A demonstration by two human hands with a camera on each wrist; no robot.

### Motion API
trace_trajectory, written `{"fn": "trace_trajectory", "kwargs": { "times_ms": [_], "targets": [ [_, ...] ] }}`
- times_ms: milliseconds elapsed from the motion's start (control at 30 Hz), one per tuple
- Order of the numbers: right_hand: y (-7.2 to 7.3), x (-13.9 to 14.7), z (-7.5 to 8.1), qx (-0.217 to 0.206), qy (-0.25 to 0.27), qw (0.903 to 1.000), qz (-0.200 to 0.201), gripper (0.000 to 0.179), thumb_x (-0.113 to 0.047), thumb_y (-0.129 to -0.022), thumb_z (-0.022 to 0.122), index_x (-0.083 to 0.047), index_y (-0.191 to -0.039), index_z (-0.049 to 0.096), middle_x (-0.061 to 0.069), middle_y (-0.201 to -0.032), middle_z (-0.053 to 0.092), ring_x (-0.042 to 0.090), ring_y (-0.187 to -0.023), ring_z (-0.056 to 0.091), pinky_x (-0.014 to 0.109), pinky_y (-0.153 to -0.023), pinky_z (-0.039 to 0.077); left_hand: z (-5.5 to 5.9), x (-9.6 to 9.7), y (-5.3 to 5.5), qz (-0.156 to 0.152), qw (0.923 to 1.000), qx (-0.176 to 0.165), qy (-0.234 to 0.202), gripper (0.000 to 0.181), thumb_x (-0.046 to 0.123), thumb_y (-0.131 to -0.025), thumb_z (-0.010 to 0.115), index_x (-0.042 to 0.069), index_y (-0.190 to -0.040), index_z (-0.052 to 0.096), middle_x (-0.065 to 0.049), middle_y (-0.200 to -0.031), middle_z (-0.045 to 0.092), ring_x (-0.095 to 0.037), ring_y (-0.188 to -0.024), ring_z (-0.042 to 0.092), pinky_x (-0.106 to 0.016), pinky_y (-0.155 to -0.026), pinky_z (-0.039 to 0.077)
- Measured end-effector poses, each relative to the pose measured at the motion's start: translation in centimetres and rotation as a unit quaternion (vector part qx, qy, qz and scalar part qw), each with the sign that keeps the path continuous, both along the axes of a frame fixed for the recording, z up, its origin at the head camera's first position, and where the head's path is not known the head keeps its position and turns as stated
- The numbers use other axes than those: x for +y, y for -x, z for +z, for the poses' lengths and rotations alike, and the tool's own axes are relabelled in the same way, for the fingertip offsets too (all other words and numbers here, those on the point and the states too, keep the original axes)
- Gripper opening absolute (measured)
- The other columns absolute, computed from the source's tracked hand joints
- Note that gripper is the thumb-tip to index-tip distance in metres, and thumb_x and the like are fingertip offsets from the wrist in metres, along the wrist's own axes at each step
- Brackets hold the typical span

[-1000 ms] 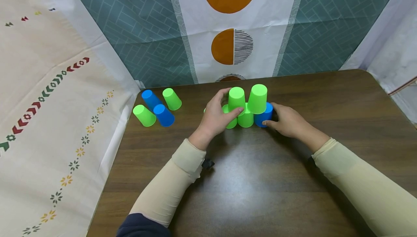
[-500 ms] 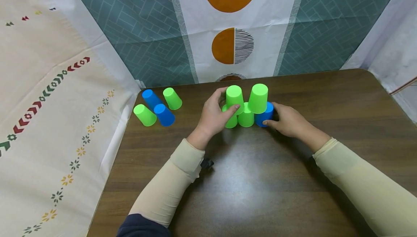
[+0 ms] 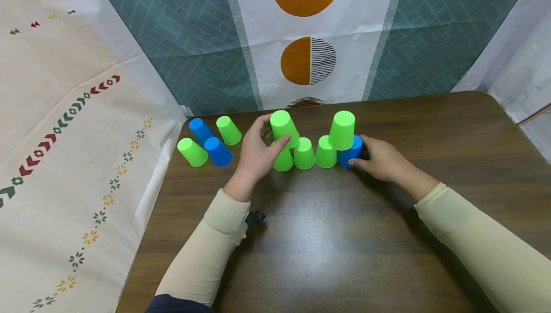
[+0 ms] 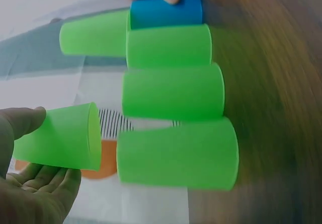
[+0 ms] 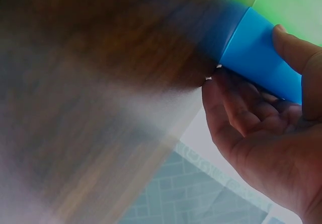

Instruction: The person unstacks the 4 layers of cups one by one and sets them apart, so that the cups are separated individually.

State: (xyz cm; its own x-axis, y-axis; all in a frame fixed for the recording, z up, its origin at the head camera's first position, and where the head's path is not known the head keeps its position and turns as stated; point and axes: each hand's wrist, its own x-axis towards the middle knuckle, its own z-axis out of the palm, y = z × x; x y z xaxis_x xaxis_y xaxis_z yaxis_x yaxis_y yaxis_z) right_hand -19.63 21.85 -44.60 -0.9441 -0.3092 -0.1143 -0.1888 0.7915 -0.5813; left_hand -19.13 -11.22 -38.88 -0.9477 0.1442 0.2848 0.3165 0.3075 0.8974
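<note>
Upside-down plastic cups form a row on the table: a left green cup [image 3: 283, 161], a middle green cup [image 3: 304, 154], a right green cup [image 3: 325, 153] and a blue cup [image 3: 350, 154] at the right end. One upper green cup [image 3: 342, 130] sits across the right green cup and the blue one. My left hand [image 3: 254, 154] holds another green cup [image 4: 63, 136] upside down above the row's left end, with a gap below its rim in the left wrist view. Thumb and fingers of my right hand [image 3: 380, 160] grip the blue cup from the right.
Left of the row, a separate group has two blue cups [image 3: 218, 152] and two green cups [image 3: 192, 152], near the left edge of the brown wooden table [image 3: 327, 255]. Patterned cloth [image 3: 206, 40] hangs behind the table's back edge.
My left hand has moved left with its green cup, from over the middle of the row to above the left end. My right hand stays on the blue cup.
</note>
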Motion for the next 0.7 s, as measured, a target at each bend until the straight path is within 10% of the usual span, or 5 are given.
{"fn": "trace_trajectory", "kwargs": {
  "times_ms": [700],
  "targets": [
    [-0.1,-0.2,0.1,0.001,-0.001,1.0,-0.001,0.072,-0.035,-0.098,0.077,0.001,-0.151,0.044,0.026,-0.142,0.058,0.047,-0.131,0.055,0.068,-0.109,0.042,-0.9,-8.9,-1.4,0.07,0.9976,0.003,0.001,0.06,0.014,-0.094,0.081,0.001,-0.146,0.051,-0.013,-0.139,0.064,-0.026,-0.132,0.059,-0.041,-0.115,0.045]
  ]
}}
